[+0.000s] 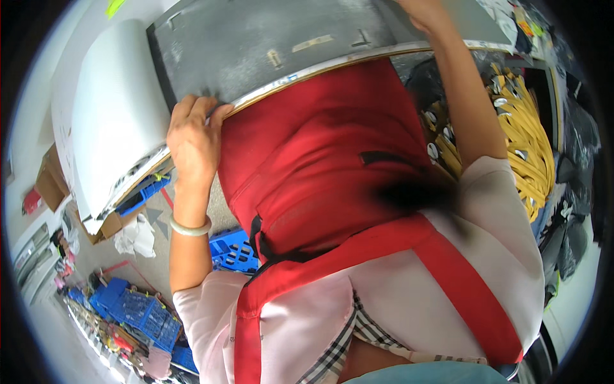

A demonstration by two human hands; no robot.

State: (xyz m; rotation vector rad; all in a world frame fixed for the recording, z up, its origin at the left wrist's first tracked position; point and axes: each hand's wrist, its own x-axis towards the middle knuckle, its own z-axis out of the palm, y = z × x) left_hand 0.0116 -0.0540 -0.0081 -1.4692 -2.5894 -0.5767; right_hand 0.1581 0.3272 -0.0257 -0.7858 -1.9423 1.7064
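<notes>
Two hands worked at the dark grey sheet (pixel 236 48), already spread on the surface (pixel 332 68); what remained was unclear. The left hand's (pixel 194 137) fingers bent at the front edge, grip uncertain; the right hand's (pixel 425 14), cropped, could not be judged. A curved white sheet (pixel 115 115) crowded the left; yellow straps (pixel 527 137) lay right.

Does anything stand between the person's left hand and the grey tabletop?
Nothing visible does: the left hand is at the near edge of the grey tabletop; the white sheet lies to the left, not between them.
</notes>
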